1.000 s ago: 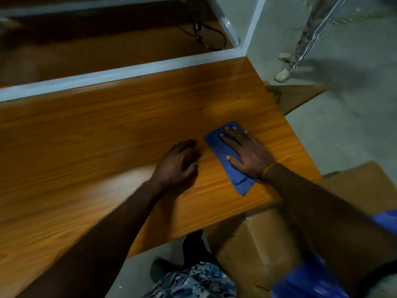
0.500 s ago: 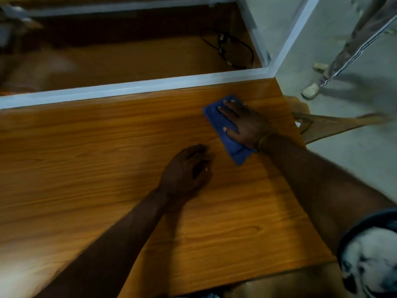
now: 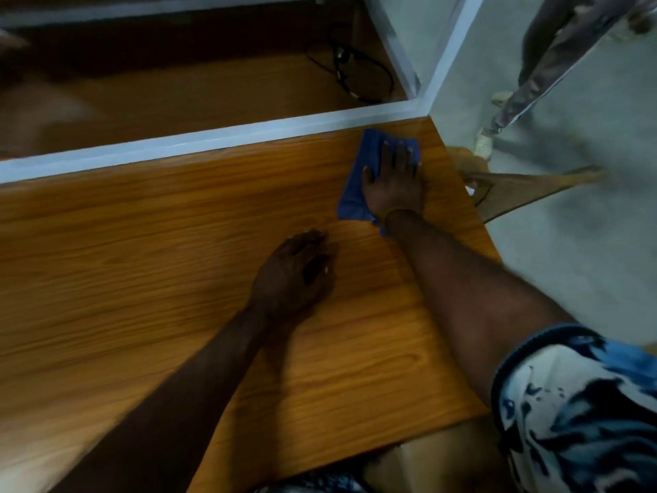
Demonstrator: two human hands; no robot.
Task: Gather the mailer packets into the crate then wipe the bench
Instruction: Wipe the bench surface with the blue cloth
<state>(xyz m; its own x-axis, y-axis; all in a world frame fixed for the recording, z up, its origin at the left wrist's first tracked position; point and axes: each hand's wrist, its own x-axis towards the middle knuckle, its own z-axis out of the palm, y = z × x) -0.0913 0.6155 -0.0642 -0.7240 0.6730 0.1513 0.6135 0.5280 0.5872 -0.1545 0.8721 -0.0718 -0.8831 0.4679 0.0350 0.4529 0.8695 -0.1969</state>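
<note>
Right hand (image 3: 393, 181) flat, fingers straight, pressing blue cloth (image 3: 350, 201) at bench (image 3: 142, 261) far-right corner. Left hand (image 3: 293, 275) rests on bench, fingers apparently loosely curled, holding nothing.

- the scene is dim overall, with a warm orange cast on the wooden counter (image 3: 142, 265) and no hard highlights.
- a pale washed-out glare sits on the counter at the lower left edge.
- soft shadows lie under both forearms and beside the left hand (image 3: 295, 275); the recess behind the white rail (image 3: 199, 140) falls into deep shadow.
- the grey floor (image 3: 586, 250) on the right is the brightest area.
- motion blur smears the standing person's legs (image 3: 533, 76), the far left of the frame and the printed sleeve (image 3: 583, 403).
- wide-angle distortion bends the rail and counter edges toward the borders.
- fine detail is soft throughout, wood grain included.
</note>
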